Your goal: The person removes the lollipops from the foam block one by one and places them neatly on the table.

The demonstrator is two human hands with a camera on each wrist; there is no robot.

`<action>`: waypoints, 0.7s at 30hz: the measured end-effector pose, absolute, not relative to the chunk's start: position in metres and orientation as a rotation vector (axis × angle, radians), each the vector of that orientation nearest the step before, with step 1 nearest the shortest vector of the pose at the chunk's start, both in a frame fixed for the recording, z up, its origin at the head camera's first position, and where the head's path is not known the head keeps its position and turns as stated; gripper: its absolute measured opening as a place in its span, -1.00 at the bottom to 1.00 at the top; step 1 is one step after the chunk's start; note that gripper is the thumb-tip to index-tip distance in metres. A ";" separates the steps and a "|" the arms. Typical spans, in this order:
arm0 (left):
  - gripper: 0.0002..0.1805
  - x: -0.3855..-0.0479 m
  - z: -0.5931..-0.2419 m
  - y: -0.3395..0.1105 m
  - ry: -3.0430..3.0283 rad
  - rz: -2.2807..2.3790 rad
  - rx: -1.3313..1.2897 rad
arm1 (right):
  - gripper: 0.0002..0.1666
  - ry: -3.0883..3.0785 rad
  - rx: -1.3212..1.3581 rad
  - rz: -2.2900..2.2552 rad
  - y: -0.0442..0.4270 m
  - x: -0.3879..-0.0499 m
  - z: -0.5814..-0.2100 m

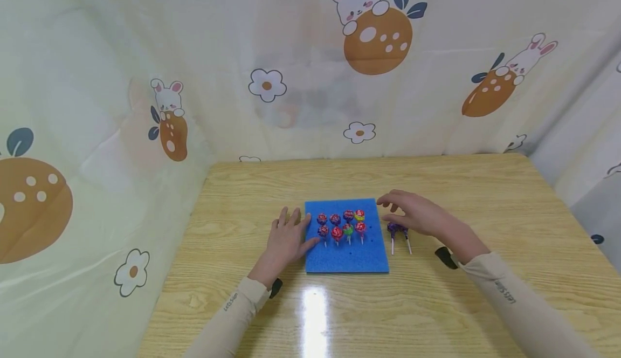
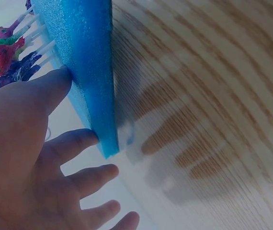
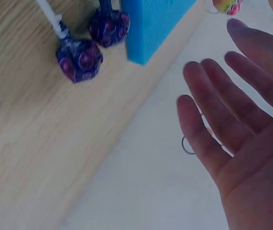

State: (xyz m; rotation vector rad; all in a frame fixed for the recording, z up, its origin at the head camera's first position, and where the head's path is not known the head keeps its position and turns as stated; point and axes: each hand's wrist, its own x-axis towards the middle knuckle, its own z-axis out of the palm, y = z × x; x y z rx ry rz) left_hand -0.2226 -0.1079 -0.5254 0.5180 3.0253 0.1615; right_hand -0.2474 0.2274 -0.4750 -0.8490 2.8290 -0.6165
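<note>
A blue foam block [image 1: 351, 261] lies on the table, with several wrapped lollipops [image 1: 337, 233] standing in it by their sticks in two rows. My left hand [image 1: 283, 242] rests at the block's left side, thumb and a fingertip touching it in the left wrist view, the other fingers spread. Above the block's right edge hovers my right hand [image 1: 417, 213], holding nothing, its fingers relaxed and apart in the right wrist view. Two purple lollipops [image 3: 79, 60] lie on the table right of the block, just below that hand in the head view.
The wooden table [image 1: 233, 185] reaches back to a hanging cloth [image 1: 301, 99] printed with rabbits, oranges and flowers. The same cloth hangs along the left and right sides. Light reflects off the table in front of the block.
</note>
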 end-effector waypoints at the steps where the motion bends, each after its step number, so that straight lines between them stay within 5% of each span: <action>1: -0.22 -0.222 -0.525 -0.108 3.023 0.165 0.516 | -0.54 2.844 -0.864 -0.620 0.226 -0.247 -0.475; 21: -0.23 -0.224 -0.524 -0.108 3.017 0.140 0.508 | -0.47 3.180 -1.367 -0.585 0.192 -0.240 -0.517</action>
